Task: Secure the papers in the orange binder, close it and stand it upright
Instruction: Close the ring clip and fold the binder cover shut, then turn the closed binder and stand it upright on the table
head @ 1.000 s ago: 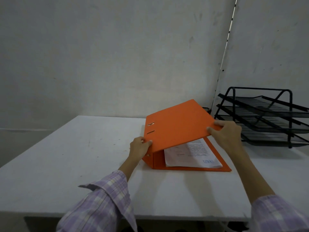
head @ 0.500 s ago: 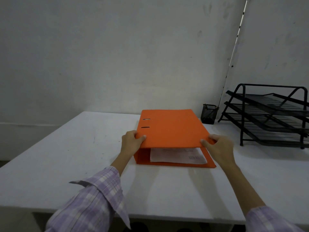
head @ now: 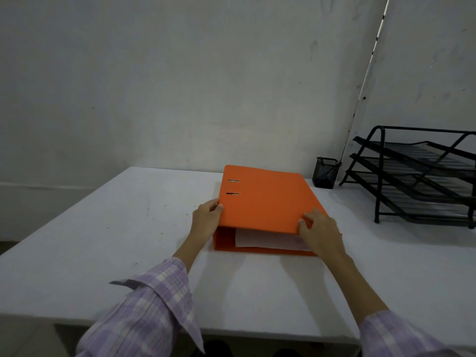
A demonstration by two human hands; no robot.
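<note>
The orange binder (head: 265,199) lies flat on the white table (head: 116,240), its spine to the left and its cover almost down. White papers (head: 262,239) show through the narrow gap at the near edge. My left hand (head: 206,220) grips the cover's near left corner by the spine. My right hand (head: 319,230) rests on the cover's near right corner, fingers on top, and hides that corner and part of the papers.
A black mesh pen cup (head: 325,172) stands behind the binder to the right. A black three-tier wire tray rack (head: 422,176) fills the table's far right. The wall runs close behind the table; the table's front edge is near my sleeves.
The cover has come down from a steep tilt to nearly flat over the papers. Both hands followed it down, the right hand now lying on top of the cover.
</note>
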